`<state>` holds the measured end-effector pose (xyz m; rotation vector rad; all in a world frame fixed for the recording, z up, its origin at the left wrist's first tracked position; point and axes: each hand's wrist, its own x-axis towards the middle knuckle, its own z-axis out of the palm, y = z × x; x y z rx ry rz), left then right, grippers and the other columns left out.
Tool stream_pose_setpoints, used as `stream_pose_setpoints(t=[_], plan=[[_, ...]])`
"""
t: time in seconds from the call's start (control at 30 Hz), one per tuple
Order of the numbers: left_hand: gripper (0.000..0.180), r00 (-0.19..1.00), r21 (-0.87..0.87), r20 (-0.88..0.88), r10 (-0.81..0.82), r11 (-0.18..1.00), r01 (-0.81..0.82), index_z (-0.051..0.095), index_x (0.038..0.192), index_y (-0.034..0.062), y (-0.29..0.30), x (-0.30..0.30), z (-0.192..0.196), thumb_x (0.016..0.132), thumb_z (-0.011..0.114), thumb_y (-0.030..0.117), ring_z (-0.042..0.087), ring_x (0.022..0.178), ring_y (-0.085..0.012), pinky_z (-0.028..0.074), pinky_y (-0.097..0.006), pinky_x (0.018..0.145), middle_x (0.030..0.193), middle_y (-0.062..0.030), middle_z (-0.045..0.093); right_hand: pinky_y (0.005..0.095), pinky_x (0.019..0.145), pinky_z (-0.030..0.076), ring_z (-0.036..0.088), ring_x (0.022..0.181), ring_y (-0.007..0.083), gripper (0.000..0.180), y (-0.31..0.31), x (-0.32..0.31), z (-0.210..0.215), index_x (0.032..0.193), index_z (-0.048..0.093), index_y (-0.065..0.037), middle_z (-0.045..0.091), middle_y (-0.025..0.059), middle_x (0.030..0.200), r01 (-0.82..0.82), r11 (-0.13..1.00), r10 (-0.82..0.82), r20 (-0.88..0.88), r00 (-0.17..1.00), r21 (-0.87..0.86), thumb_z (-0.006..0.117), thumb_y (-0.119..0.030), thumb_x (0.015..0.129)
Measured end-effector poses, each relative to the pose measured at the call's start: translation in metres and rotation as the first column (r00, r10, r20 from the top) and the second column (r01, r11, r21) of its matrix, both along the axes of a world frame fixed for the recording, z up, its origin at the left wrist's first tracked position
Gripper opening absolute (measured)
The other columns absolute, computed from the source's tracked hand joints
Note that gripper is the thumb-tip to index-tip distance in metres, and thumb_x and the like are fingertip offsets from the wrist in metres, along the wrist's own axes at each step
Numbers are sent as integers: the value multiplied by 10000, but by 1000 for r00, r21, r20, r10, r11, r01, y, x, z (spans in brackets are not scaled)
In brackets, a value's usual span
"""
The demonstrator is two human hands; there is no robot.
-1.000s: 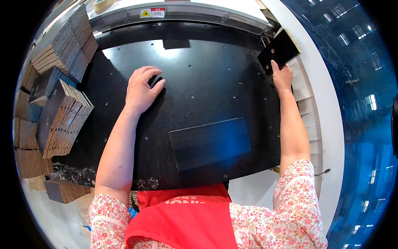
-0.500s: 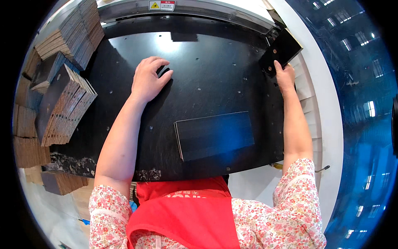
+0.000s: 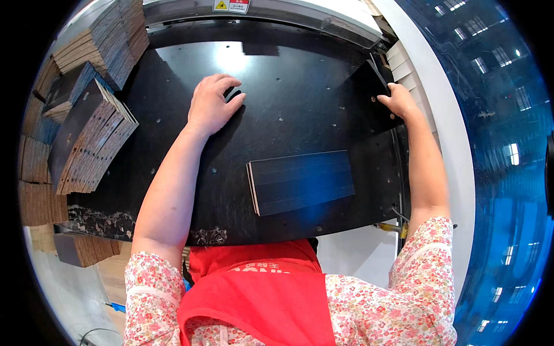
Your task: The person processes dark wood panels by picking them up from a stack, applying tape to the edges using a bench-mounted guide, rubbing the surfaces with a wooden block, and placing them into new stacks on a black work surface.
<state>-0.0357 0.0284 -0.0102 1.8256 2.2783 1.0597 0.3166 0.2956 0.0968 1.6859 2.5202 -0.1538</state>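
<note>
At the right edge of the black tabletop (image 3: 277,130), my right hand (image 3: 401,102) pinches the outer edge of a black panel (image 3: 369,92) with two small copper-coloured holes. The panel's dark face blends into the table, so its full outline is hard to make out. My left hand (image 3: 214,104) rests on the tabletop, left of centre, thumb and fingers apart and nothing in them. Between my forearms, nearer to me, lies a short stack of rectangular black panels (image 3: 303,181) with pale edges at its left end.
Tall stacks of boards (image 3: 107,49) with brown edges stand along the left. Closer in, several drilled boards (image 3: 95,138) lean together. A pale machine beam (image 3: 311,23) crosses the far side. A white curved rim (image 3: 459,173) borders the right, and a yellow-handled tool (image 3: 390,227) shows by my right forearm.
My right hand has turned the held panel and brought it down toward the tabletop's right edge, so its face shows less. The left hand stays in place; the view has shifted slightly.
</note>
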Motion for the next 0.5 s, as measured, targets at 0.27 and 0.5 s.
stream_pose_setpoints(t=[0.27,0.5], plan=[[285,1000,32,23,-2,999,1,700,1087,99,4,2,-1,856,717,265,546,1213,-253,391,-408,1086,1187,-52,651,411,1069,435,530,1276,364,800,46,-16,-25,1453,408,-4,546,239,1376,-157,958,161,3,987,241,759,-314,804],[293,999,-3,-32,11,1000,-11,673,1128,93,0,1,2,884,711,252,541,1223,-238,407,-397,1076,1208,-48,632,374,1009,461,610,1157,326,781,38,-15,9,1411,413,67,624,247,1248,49,920,248,-674,696,390,781,-211,781]])
